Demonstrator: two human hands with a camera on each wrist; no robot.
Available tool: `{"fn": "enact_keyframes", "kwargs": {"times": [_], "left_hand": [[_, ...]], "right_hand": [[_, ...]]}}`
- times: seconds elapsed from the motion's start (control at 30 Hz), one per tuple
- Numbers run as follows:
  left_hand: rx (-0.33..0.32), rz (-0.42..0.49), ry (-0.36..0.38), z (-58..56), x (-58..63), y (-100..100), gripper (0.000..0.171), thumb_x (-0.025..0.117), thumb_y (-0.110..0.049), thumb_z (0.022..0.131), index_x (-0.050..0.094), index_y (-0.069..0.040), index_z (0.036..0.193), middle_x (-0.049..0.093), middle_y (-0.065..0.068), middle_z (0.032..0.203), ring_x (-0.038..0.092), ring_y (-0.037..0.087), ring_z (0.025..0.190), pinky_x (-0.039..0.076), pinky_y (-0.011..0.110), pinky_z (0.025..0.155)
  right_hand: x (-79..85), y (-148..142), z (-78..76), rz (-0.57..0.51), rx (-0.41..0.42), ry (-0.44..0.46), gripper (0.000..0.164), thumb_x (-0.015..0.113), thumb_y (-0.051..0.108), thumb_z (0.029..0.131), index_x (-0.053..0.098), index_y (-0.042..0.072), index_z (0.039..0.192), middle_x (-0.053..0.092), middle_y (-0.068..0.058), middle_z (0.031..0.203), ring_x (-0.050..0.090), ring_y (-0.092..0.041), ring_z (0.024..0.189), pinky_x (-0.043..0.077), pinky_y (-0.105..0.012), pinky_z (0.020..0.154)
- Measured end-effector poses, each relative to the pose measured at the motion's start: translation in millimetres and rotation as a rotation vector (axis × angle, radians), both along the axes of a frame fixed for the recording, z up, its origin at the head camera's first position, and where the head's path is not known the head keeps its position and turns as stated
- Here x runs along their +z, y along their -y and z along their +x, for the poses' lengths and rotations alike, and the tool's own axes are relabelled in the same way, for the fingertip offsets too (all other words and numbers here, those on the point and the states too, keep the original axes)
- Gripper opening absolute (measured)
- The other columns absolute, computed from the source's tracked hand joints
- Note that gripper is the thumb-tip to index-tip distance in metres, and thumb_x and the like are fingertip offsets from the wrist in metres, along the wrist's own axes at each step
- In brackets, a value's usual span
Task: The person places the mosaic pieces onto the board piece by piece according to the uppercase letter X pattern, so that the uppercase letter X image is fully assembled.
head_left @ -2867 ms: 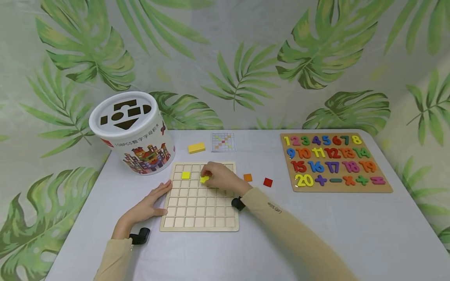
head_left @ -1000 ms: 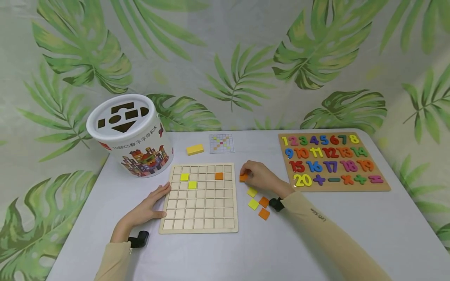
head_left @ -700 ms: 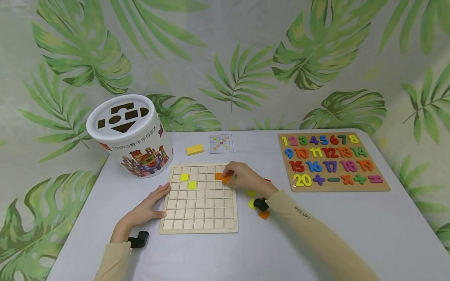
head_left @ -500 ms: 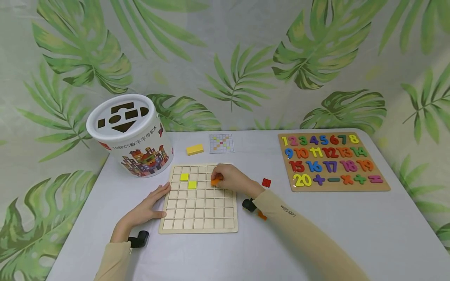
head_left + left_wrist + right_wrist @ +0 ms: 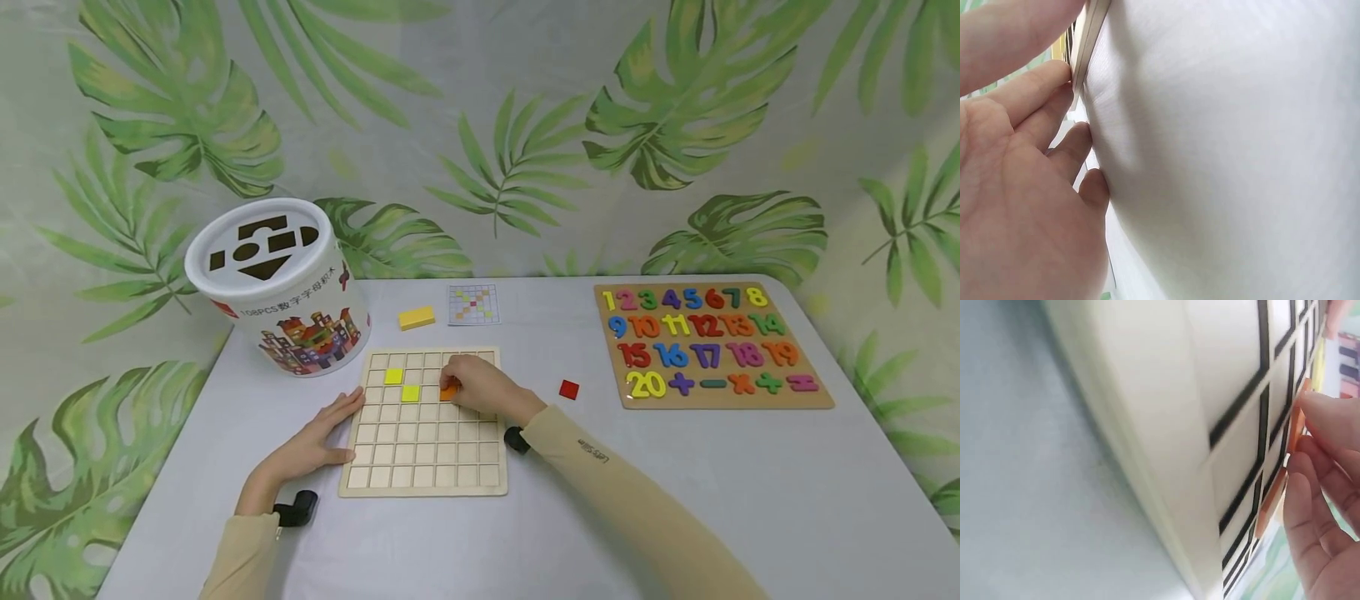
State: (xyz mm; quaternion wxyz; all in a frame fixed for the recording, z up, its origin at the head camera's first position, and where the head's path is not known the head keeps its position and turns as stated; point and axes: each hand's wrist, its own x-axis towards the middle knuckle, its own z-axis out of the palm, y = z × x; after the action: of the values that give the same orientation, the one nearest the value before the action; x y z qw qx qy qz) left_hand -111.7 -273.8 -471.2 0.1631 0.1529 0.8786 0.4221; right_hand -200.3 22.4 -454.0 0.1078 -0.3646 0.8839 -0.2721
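A pale wooden grid board (image 5: 405, 454) lies on the table. Two yellow square tiles (image 5: 411, 393) sit in cells at its upper left, diagonally from each other. My right hand (image 5: 483, 387) pinches an orange square tile (image 5: 448, 392) between thumb and fingers at a cell right of the lower yellow one. In the right wrist view, another orange tile (image 5: 1270, 506) lies on the grid beside the fingers; the head view hides it behind the hand. My left hand (image 5: 311, 442), fingers extended, touches the board's left edge; the left wrist view shows fingertips (image 5: 1063, 72) against that edge.
A red tile (image 5: 569, 390) lies right of the board. Behind the board are a yellow block (image 5: 416, 318) and a small pattern card (image 5: 474, 305). A white block bucket (image 5: 300, 292) stands at back left, a number puzzle board (image 5: 731, 398) at back right.
My right hand set down a yellow tile, and an orange one appeared on the board. It then picked up another orange tile and carried it left over the grid. The left hand stayed put.
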Motion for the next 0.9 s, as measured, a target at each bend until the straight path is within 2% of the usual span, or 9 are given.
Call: {"fn": "enact_keyframes", "kwargs": {"times": [0.2, 0.37, 0.5, 0.63, 0.9], "left_hand": [[-0.014, 0.012, -0.012, -1.1, -0.8, 0, 0.082, 0.073, -0.009, 0.078, 0.029, 0.006, 0.146, 0.014, 0.02, 0.156, 0.0, 0.044, 0.142, -0.004, 0.06, 0.111], [-0.002, -0.008, -0.01, -0.4, -2.5, 1, 0.082, 0.073, -0.008, 0.078, 0.029, 0.004, 0.147, 0.014, 0.018, 0.157, 0.0, 0.042, 0.142, -0.003, 0.058, 0.112], [0.001, -0.008, -0.014, 0.7, -2.8, 2, 0.082, 0.072, -0.007, 0.078, 0.029, 0.005, 0.147, 0.015, 0.018, 0.157, 0.001, 0.043, 0.142, -0.003, 0.059, 0.112], [0.006, -0.004, -0.014, 1.5, -1.5, 1, 0.082, 0.073, -0.006, 0.077, 0.03, 0.005, 0.146, 0.015, 0.019, 0.157, 0.0, 0.043, 0.142, -0.003, 0.059, 0.112], [0.005, 0.031, -0.013, 1.0, 1.7, -1, 0.082, 0.074, -0.007, 0.076, 0.032, 0.008, 0.145, 0.016, 0.022, 0.155, 0.002, 0.046, 0.141, -0.002, 0.061, 0.111]], "right_hand": [[9.8, -34, 1.1, -0.128, -0.078, 0.107, 0.017, 0.066, 0.001, 0.086, 0.067, 0.003, 0.102, 0.064, -0.004, 0.099, 0.055, -0.017, 0.086, 0.049, -0.027, 0.075], [15.9, -84, 2.3, -0.179, -0.145, 0.072, 0.015, 0.068, 0.003, 0.086, 0.066, 0.001, 0.101, 0.064, -0.006, 0.098, 0.056, -0.018, 0.085, 0.052, -0.028, 0.072], [12.7, -124, 7.0, -0.165, -0.215, 0.041, 0.014, 0.069, 0.003, 0.085, 0.066, 0.001, 0.099, 0.064, -0.006, 0.094, 0.057, -0.019, 0.082, 0.053, -0.028, 0.067], [5.7, -152, 12.3, -0.133, -0.259, 0.042, 0.017, 0.071, 0.0, 0.083, 0.066, 0.0, 0.099, 0.064, -0.008, 0.093, 0.059, -0.023, 0.084, 0.055, -0.03, 0.069], [-8.4, -167, 16.6, -0.04, -0.278, 0.063, 0.02, 0.075, 0.0, 0.078, 0.066, 0.004, 0.096, 0.059, -0.003, 0.091, 0.055, -0.021, 0.083, 0.052, -0.033, 0.073]]}}
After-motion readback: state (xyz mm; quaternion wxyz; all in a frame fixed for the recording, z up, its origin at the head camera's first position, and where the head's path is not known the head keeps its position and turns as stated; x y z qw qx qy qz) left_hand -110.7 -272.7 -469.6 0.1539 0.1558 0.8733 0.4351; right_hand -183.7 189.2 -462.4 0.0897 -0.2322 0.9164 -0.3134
